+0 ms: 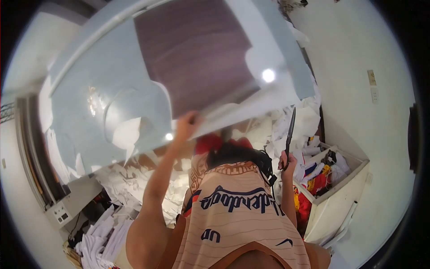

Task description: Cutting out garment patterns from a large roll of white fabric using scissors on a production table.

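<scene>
A white paper sheet (225, 115) with a large dark maroon printed panel (197, 54) lies over a glossy pale-blue table (80, 119). My left hand (188, 125) is at the sheet's near edge, its fingers curled in and pinching the paper there; the fingertips are partly hidden. Off to the right, my right hand (288, 161) grips a pair of dark scissors (290, 130) by the handles, the long blades pointing up and away from me. The scissors are apart from the sheet.
A torn white scrap (127, 134) lies on the table near its front edge. Heaps of white paper offcuts (130, 188) cover the floor below. At the right stands an open box (336, 193) of coloured fabric. White rolled or folded material (96, 237) is piled at lower left.
</scene>
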Demonstrator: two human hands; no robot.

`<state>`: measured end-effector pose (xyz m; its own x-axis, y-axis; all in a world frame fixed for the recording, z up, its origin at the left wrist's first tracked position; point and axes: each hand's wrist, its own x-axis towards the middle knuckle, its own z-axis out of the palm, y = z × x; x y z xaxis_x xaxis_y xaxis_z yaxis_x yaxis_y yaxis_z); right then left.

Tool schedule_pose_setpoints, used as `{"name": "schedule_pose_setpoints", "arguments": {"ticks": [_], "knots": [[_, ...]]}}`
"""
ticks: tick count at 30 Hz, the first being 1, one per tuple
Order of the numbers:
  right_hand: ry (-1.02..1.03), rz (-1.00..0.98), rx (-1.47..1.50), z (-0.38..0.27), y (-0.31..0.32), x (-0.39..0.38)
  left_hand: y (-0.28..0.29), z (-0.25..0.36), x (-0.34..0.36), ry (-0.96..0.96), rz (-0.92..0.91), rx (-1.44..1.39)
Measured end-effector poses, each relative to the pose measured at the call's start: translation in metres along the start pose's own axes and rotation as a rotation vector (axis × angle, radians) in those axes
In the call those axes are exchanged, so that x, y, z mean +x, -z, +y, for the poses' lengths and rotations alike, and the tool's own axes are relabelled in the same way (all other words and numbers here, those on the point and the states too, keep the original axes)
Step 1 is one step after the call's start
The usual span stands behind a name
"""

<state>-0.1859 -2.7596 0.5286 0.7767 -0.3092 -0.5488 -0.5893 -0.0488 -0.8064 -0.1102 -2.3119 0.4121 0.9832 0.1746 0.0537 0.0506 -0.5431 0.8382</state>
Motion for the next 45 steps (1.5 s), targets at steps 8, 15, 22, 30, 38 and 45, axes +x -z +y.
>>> {"name": "schedule_pose_setpoints", "arguments": {"ticks": [8,15,22,30,38,45], "knots": [[-0.054,-0.024,-0.086,-0.009,-0.035,0.004,0.081,-0.108,0.135,-0.020,0.159,0.312],[-0.089,-0.082,-0.231,-0.040,-0.023,0.012,0.110,-0.144,0.211,-0.053,-0.036,0.443],[-0.036,-0.154,-0.432,-0.089,0.060,0.121,0.022,-0.033,0.236,-0.100,0.432,0.207],[-0.169,-0.665,-0.694,-0.263,0.143,0.472,-0.352,0.186,0.275,0.278,0.011,-0.217],[0.000,-1.275,-1.068,-0.355,0.021,0.735,-0.556,0.269,0.405,1.083,0.681,-2.000],[-0.033,-1.497,-1.092,-0.354,-0.011,0.777,-0.600,0.264,0.463,0.809,1.431,-2.155]]}}
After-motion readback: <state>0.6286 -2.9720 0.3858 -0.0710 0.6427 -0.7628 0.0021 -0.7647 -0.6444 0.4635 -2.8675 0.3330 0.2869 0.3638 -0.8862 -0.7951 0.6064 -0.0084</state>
